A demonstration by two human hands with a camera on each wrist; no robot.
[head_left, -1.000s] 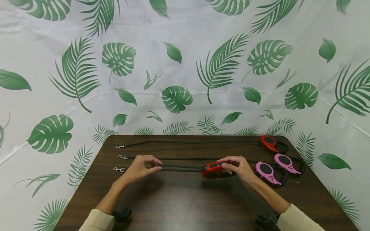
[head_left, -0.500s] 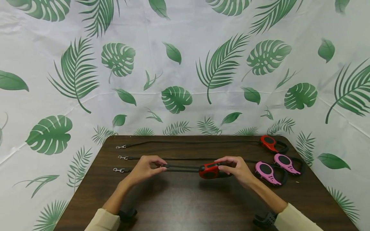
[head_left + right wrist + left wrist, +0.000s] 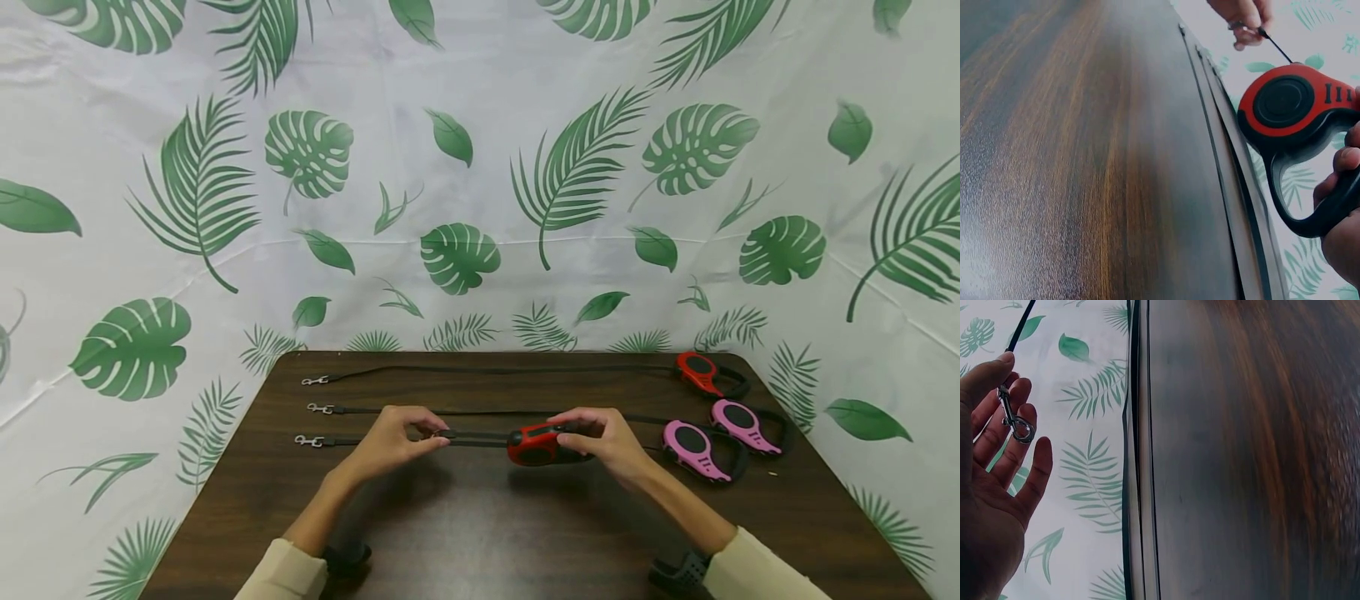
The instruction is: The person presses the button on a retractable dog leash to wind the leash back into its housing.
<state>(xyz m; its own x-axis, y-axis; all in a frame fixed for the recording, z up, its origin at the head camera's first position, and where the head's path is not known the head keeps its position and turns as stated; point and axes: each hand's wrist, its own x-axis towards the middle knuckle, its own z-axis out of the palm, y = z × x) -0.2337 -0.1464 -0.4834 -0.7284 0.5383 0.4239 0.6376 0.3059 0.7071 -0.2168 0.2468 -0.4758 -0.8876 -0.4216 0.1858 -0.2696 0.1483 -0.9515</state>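
Observation:
My right hand (image 3: 603,442) grips the black handle of a red and black retractable dog leash (image 3: 534,447), held above the table. In the right wrist view its round leash body (image 3: 1329,90) shows red, with fingers curled round the loop handle (image 3: 1300,228). To the left, my left hand (image 3: 390,442) pinches the black strap (image 3: 480,438) near its end between thumb and finger. A silver snap hook (image 3: 1015,419) hangs from that pinch in the left wrist view, lying against the other fingers. A short stretch of strap runs between the two hands.
Two pink leashes (image 3: 692,450) and another red leash (image 3: 699,372) lie at the right of the brown table (image 3: 480,533). Their black straps stretch left in rows, ending in metal hooks (image 3: 309,440). A leaf-patterned cloth (image 3: 480,192) hangs behind.
My left hand has moved right, toward the red leash. My right hand and the leash have shifted slightly left, and the strap between them is shorter. A resting strap at left shows more.

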